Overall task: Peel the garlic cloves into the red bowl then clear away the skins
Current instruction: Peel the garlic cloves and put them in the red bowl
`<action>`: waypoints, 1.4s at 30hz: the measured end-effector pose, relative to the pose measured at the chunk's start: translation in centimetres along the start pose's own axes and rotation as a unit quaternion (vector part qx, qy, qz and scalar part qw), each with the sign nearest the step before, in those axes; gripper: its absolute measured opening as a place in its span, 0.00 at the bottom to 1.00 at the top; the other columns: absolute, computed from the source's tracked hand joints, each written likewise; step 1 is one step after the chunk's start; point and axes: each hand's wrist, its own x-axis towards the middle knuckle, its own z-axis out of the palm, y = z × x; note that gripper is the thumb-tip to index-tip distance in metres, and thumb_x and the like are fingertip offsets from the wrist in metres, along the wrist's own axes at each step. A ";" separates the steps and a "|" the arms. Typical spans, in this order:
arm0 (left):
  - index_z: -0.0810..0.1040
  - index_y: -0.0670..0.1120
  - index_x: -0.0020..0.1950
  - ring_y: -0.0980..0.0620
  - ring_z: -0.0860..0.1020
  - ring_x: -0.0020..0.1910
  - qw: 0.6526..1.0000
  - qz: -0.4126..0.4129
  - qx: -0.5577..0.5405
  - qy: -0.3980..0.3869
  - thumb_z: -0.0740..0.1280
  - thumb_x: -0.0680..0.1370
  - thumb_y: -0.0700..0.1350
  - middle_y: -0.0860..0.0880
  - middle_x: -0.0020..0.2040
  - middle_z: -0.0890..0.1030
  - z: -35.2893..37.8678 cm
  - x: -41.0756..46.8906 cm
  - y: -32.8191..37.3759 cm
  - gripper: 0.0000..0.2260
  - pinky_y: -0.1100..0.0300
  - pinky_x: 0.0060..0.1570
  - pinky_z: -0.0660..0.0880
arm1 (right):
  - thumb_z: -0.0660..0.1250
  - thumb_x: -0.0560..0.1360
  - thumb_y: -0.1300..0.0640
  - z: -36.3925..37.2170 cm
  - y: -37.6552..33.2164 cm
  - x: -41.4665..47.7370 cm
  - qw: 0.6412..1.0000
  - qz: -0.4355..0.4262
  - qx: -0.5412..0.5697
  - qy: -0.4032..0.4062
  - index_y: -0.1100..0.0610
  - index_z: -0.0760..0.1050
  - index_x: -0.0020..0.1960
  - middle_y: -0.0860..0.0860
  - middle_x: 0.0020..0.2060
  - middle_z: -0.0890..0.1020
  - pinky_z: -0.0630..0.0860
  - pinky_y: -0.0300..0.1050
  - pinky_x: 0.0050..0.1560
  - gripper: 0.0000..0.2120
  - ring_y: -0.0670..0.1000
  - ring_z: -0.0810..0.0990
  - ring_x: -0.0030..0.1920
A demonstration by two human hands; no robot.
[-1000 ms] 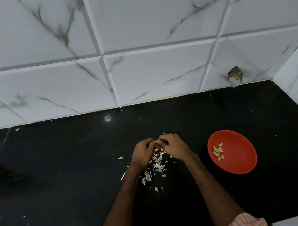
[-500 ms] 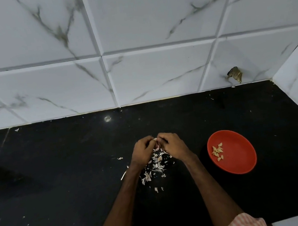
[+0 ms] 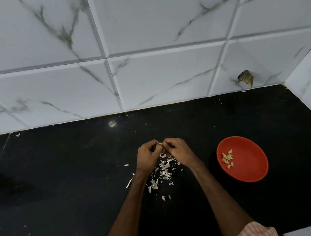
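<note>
My left hand and my right hand meet above the black counter, fingertips pinched together on one small garlic clove, which is mostly hidden by the fingers. Below the hands lies a loose pile of white garlic skins. The red bowl sits to the right of my right hand, apart from it, with several peeled cloves in its left part.
A white marble-patterned tiled wall rises behind the black counter and turns the corner at the right. One tile has a broken hole. Stray skin flakes dot the counter left of the hands.
Both hands have stayed in place, their fingers working slightly on the clove. The bowl and the skin pile look unchanged.
</note>
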 end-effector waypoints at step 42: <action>0.79 0.52 0.35 0.55 0.70 0.29 0.999 -0.031 0.016 -0.011 0.62 0.73 0.53 0.49 0.29 0.75 -0.1 0.4 -0.9 0.10 0.56 0.32 0.67 | 0.69 0.77 0.67 1.3 -0.6 1.3 0.981 -0.006 0.037 0.192 0.62 0.81 0.46 0.53 0.38 0.83 0.84 0.44 0.40 0.04 0.50 0.85 0.40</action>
